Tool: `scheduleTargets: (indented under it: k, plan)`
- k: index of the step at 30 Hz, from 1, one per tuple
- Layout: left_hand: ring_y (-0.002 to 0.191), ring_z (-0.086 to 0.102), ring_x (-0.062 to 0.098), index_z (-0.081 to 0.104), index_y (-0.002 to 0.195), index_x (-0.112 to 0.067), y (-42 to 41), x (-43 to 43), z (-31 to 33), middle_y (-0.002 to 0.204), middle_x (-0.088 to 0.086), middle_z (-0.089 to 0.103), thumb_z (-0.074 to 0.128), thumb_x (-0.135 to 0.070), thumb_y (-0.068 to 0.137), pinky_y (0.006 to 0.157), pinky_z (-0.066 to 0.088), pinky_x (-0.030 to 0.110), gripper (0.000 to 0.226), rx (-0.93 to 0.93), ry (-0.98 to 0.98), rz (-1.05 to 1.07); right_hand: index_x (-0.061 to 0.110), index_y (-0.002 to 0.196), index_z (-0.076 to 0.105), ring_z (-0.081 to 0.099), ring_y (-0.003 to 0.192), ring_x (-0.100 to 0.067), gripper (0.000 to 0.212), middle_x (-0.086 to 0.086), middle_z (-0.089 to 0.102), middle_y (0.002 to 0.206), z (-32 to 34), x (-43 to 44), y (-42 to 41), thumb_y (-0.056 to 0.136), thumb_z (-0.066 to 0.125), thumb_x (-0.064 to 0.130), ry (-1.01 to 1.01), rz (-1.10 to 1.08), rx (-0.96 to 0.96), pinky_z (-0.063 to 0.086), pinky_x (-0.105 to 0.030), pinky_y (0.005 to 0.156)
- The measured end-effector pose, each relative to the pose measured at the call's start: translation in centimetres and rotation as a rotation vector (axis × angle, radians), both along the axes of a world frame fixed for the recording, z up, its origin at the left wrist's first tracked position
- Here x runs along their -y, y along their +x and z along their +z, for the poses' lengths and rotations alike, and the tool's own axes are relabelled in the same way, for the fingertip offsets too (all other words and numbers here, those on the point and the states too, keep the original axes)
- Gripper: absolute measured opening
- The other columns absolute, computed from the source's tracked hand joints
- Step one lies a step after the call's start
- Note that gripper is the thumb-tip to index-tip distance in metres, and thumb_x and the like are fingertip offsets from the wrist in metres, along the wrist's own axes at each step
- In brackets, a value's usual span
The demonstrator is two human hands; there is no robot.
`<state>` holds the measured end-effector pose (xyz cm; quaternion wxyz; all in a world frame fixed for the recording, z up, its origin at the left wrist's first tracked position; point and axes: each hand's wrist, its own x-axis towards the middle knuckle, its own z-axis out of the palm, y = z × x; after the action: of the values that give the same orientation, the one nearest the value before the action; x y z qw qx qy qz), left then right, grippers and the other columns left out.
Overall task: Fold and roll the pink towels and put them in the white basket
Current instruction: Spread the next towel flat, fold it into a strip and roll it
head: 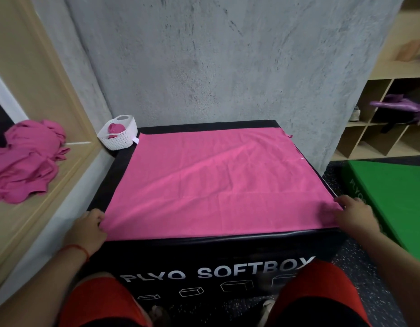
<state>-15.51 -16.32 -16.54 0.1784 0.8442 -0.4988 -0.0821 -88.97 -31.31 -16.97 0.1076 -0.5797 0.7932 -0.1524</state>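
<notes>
left hand (88, 228): clenched on the near-left corner of the pink towel (216, 182), fingers curled over its edge, cloth pinched.
right hand (356, 214): grasping the near-right corner of the same cloth, fingertips curled down onto it at the side edge of the black box (227, 258).
pink towel: spread open and flat across the box top, lightly creased, covering nearly all of it; small white tag at its far-left corner.
black box: padded, lettered "PLYO SOFTBOX" on the near face, set against the grey wall (227, 67).
white basket (124, 139): on the far-left corner of the box, just beside the tag; holding one rolled towel (115, 131), pink.
towel pile (24, 161): loose pink heap on the wooden ledge (62, 182) at left, well apart from the basket.
green box (390, 197): on the floor at right, near the right hand.
</notes>
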Motion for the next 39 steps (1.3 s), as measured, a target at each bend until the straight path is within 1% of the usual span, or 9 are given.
scheduleTargets:
  k: [5,11,16,23,28,31,33,36,39]
  plan:
    - [0.099,0.062,0.027,0.068,0.103,-0.026,-9.1,2.7,-0.6,0.106,-0.002,0.067,0.062,-0.025,0.089,0.087,0.053,0.041,0.015,0.088,-0.106,-0.430,0.024,0.128,0.071,0.060,0.117,-0.038,0.034,-0.010,0.064,0.132,0.0,-0.5,9.7,0.093,0.073,0.024,-0.053,0.372,0.017,0.052,-0.047,0.096]
    - [0.127,0.053,0.012,0.061,0.128,-0.037,-21.1,3.3,-1.3,0.135,-0.019,0.060,0.045,-0.039,0.100,0.110,0.043,0.040,0.033,0.091,-0.018,-0.692,0.032,0.144,0.059,0.051,0.136,-0.025,0.054,0.004,0.053,0.152,-1.5,-3.7,21.7,0.096,0.046,0.054,-0.032,0.747,-0.026,0.046,-0.046,0.110]
    - [0.141,0.042,0.014,0.050,0.145,-0.039,-20.5,2.7,-2.3,0.154,-0.018,0.046,0.034,-0.039,0.094,0.112,0.040,0.048,0.054,0.152,0.087,-0.403,0.043,0.161,0.034,0.025,0.157,-0.019,0.069,0.013,0.027,0.171,-2.4,-5.3,22.9,0.097,0.020,0.066,-0.007,0.773,-0.153,0.025,-0.050,0.126]
    - [0.157,0.018,0.022,0.018,0.164,-0.037,-8.0,-0.4,-2.8,0.172,-0.010,0.014,0.051,-0.013,0.085,0.120,0.031,0.054,0.088,0.213,0.304,-0.178,0.051,0.164,-0.004,-0.005,0.162,-0.018,0.067,0.013,-0.009,0.173,-3.4,-3.8,10.8,0.100,0.008,0.066,0.027,0.516,-0.170,0.007,-0.054,0.129]
    - [0.159,0.007,0.014,0.014,0.165,-0.035,-3.5,-1.7,-3.5,0.173,-0.013,0.008,0.048,0.000,0.085,0.124,0.018,0.054,0.094,0.171,0.293,-0.059,0.047,0.166,0.003,0.006,0.163,-0.019,0.076,0.009,0.002,0.177,-3.2,-2.3,3.6,0.093,0.011,0.067,0.110,0.312,-0.164,0.014,-0.055,0.129]
    - [0.160,0.007,0.022,0.017,0.164,-0.031,-3.8,-0.8,-2.5,0.173,-0.009,0.007,0.035,-0.004,0.095,0.124,0.018,0.057,0.076,0.274,0.366,0.047,0.041,0.167,0.011,0.014,0.162,-0.021,0.072,0.006,0.010,0.177,-2.2,-1.2,3.1,0.099,0.029,0.057,0.180,0.249,-0.224,0.015,-0.057,0.127]
    - [0.157,0.015,0.025,0.030,0.158,-0.029,-6.3,0.9,-0.7,0.168,-0.003,0.022,0.028,-0.009,0.100,0.122,0.024,0.055,0.062,0.341,0.361,0.038,0.036,0.164,0.024,0.028,0.157,-0.023,0.068,0.005,0.024,0.173,-1.2,-0.2,4.6,0.099,0.043,0.043,0.206,0.226,-0.276,0.020,-0.058,0.126]
    - [0.146,0.039,0.025,0.046,0.151,-0.023,-12.2,5.0,0.9,0.156,0.003,0.045,0.035,-0.007,0.097,0.119,0.033,0.042,0.058,0.281,0.214,-0.225,0.032,0.158,0.042,0.046,0.146,-0.024,0.065,0.004,0.039,0.166,-0.7,1.5,8.9,0.094,0.048,0.038,0.160,0.307,-0.241,0.033,-0.052,0.121]
    - [0.143,0.045,0.025,0.051,0.150,-0.019,-17.4,9.8,-0.4,0.153,0.004,0.053,0.039,-0.027,0.093,0.119,0.036,0.039,0.059,0.144,0.148,-0.461,0.025,0.151,0.056,0.053,0.142,-0.029,0.074,-0.006,0.050,0.159,-1.0,2.3,14.8,0.087,0.031,0.053,0.046,0.547,-0.117,0.042,-0.047,0.117]
